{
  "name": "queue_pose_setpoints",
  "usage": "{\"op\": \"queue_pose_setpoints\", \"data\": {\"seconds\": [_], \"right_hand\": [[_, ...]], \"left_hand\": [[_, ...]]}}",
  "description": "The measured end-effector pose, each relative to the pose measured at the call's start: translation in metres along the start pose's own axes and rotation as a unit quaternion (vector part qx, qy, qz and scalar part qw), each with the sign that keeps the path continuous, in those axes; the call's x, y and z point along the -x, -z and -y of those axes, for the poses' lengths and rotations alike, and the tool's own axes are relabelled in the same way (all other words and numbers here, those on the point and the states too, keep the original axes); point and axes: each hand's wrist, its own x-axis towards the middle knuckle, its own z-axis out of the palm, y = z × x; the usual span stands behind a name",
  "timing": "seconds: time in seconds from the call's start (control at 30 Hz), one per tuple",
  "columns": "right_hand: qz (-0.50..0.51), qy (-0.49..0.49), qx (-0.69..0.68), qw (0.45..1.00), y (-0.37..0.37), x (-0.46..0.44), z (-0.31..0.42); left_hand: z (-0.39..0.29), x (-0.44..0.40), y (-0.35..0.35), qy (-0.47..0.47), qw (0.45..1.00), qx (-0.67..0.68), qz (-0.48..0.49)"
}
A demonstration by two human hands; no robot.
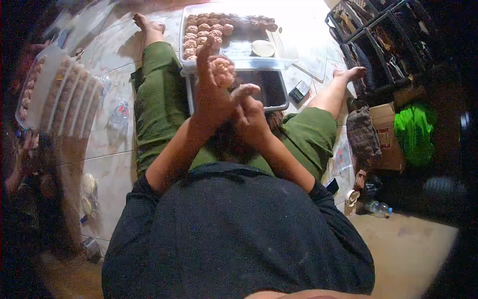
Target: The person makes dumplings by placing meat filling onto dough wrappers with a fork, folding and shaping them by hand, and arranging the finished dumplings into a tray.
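A brown ball [224, 74] is at the left hand [213, 94], above the dark tub [271, 89] between the legs. The fingers of this hand stretch upward and its thumb is spread away from them; the ball shows in the gap. The right hand [254, 119] is just beside, with its fingers seemingly curled, but they are partly hidden, and I cannot tell whether they press the ball.

The step in hand, in my judgement, is the forming of one ball between the two hands. The next move would call for a gentle hold and a bare place in the clear tray [239, 64], where similar balls [194, 30] stand in rows along the left and far sides. A pale disc [263, 48] occupies part of the remaining space, so it may stand in the way.

On the tiled floor [109, 174], a small black box [299, 91] lies right of the tub. Filled boxes [74, 94] are at the left; a dark rack [383, 40] and a green bag [414, 129] are at the right, apart from the work.
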Motion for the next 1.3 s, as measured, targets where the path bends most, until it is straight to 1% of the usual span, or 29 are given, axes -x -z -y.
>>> {"op": "queue_pose_setpoints", "data": {"seconds": [0.07, 0.1, 0.13, 0.2, 0.23, 0.27, 0.3, 0.33, 0.37, 0.4, 0.47, 0.5, 0.53, 0.6, 0.63, 0.7, 0.73, 0.77, 0.8, 0.87, 0.9, 1.0, 1.03, 1.1, 1.13, 1.17, 1.2, 1.27, 1.3], "right_hand": [[0.002, -0.011, -0.066, 0.998, 0.014, -0.004, 0.006], [0.030, -0.034, -0.135, 0.990, 0.017, -0.006, 0.004], [0.053, -0.027, -0.115, 0.992, 0.021, -0.006, 0.005], [0.100, -0.014, -0.076, 0.992, 0.028, -0.009, 0.013], [0.073, 0.072, -0.023, 0.994, 0.025, -0.010, 0.010], [0.046, 0.073, 0.005, 0.996, 0.025, -0.008, 0.008], [0.020, 0.076, 0.033, 0.996, 0.027, -0.007, 0.007], [-0.007, 0.078, 0.060, 0.995, 0.027, -0.006, 0.009], [-0.059, -0.031, -0.034, 0.997, 0.025, 0.000, 0.016], [-0.046, -0.009, 0.004, 0.999, 0.022, 0.002, 0.018], [-0.021, 0.033, 0.080, 0.996, 0.017, 0.002, 0.020], [0.037, -0.023, -0.018, 0.999, 0.008, -0.001, 0.022], [0.051, 0.005, 0.013, 0.999, 0.007, -0.002, 0.017], [0.078, 0.062, 0.073, 0.992, 0.001, 0.000, 0.005], [0.120, 0.002, 0.111, 0.987, 0.008, -0.006, 0.020], [0.098, 0.042, 0.069, 0.992, 0.015, -0.008, 0.011], [0.088, 0.062, 0.048, 0.993, 0.020, -0.010, 0.003], [0.085, -0.056, -0.012, 0.995, 0.020, -0.006, -0.015], [0.052, 0.015, 0.093, 0.994, 0.031, -0.010, -0.003], [0.053, 0.096, 0.077, 0.991, 0.042, -0.015, 0.003], [0.049, 0.105, 0.078, 0.990, 0.044, -0.015, 0.002], [0.036, 0.136, 0.162, 0.977, 0.054, -0.018, 0.017], [0.037, 0.103, 0.198, 0.974, 0.061, -0.018, 0.024], [-0.039, 0.073, 0.230, 0.970, 0.076, -0.017, 0.030], [-0.078, 0.060, 0.245, 0.964, 0.082, -0.020, 0.038], [-0.044, -0.053, 0.261, 0.963, 0.091, -0.018, 0.058], [-0.025, -0.028, 0.232, 0.972, 0.090, -0.017, 0.058], [0.009, 0.018, 0.172, 0.985, 0.083, -0.012, 0.056], [0.010, 0.085, 0.207, 0.975, 0.077, -0.011, 0.056]], "left_hand": [[-0.010, 0.000, 0.000, -0.005, 0.996, 0.084, 0.007], [-0.008, 0.001, -0.001, 0.009, 0.991, 0.133, -0.001], [-0.007, 0.001, -0.003, 0.023, 0.983, 0.182, -0.011], [-0.005, -0.004, 0.012, -0.044, 0.999, 0.006, 0.024], [-0.003, -0.004, 0.016, -0.051, 0.997, -0.033, 0.046], [-0.002, -0.004, 0.020, -0.059, 0.993, -0.073, 0.068], [0.004, -0.001, 0.020, -0.041, 0.993, -0.062, 0.096], [0.006, 0.001, 0.016, -0.007, 0.998, -0.002, 0.065], [0.008, 0.003, 0.013, 0.024, 0.997, 0.064, 0.028], [0.003, 0.000, 0.010, 0.049, 0.990, 0.128, -0.011], [-0.015, -0.003, 0.012, 0.100, 0.954, 0.277, -0.058], [-0.024, -0.006, 0.011, 0.096, 0.965, 0.234, -0.074], [-0.032, -0.009, 0.009, 0.092, 0.973, 0.191, -0.089], [-0.020, -0.005, 0.011, 0.025, 0.999, 0.025, -0.017], [0.001, -0.003, 0.016, -0.040, 0.992, -0.098, 0.069], [0.021, 0.004, 0.019, -0.087, 0.971, -0.167, 0.148], [0.016, -0.001, 0.021, -0.067, 0.980, -0.117, 0.145], [0.008, -0.005, 0.024, -0.043, 0.987, -0.066, 0.141], [0.000, -0.007, 0.025, -0.016, 0.990, -0.015, 0.136], [-0.007, -0.006, 0.027, 0.016, 0.988, 0.060, 0.138], [-0.007, -0.005, 0.028, 0.020, 0.986, 0.083, 0.145], [0.009, -0.008, 0.025, -0.043, 0.976, 0.073, 0.199], [0.006, -0.007, 0.021, -0.014, 0.987, 0.050, 0.150], [0.035, 0.005, 0.022, 0.103, 0.967, 0.071, 0.222], [0.028, 0.005, 0.023, 0.175, 0.956, 0.107, 0.211], [0.021, 0.006, 0.023, 0.247, 0.939, 0.144, 0.191], [0.014, 0.006, 0.024, 0.316, 0.917, 0.180, 0.163], [0.002, 0.003, 0.025, 0.354, 0.898, 0.207, 0.162], [0.006, 0.006, 0.021, 0.295, 0.924, 0.187, 0.154]]}}
